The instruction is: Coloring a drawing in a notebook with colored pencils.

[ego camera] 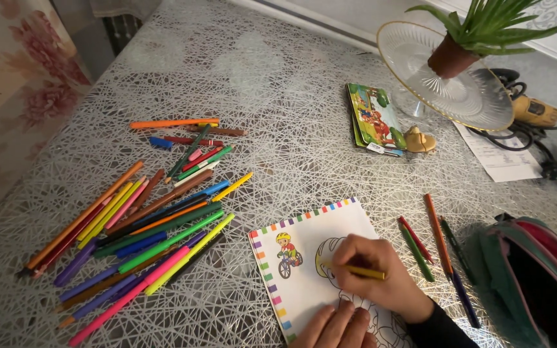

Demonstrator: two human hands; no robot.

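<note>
Head view: yellow pencil (363, 272) lies nearly level in the picture, long axis running left-right with a slight downward slope toward the right; its working end is hidden under the fingers, its free end shows at the right side of the hand. The pencil sits over the colouring book (304, 258), which lies low centre on the table, its long axis tilted, the striped border along the top and left edges. Right hand (375, 277) is curled tight round the pencil, fingers closed on it and resting on the page over a partly yellow outline drawing. Left hand (336, 327) lies flat at the bottom edge, fingers together, pressing on the lower part of the page; it holds nothing. Loose pile of pencils and markers (136, 225) lies well to the left, most pointing lower-left to upper-right. 4 more pencils (436, 248) lie just right of the book, near an open pencil case (530, 277). Surface: table (278, 96) covered in a silver web-patterned mat. Farther back: small picture book (375, 119), glass stand (446, 77) bearing a potted plant (478, 32), yellow power tool (536, 111).
</note>
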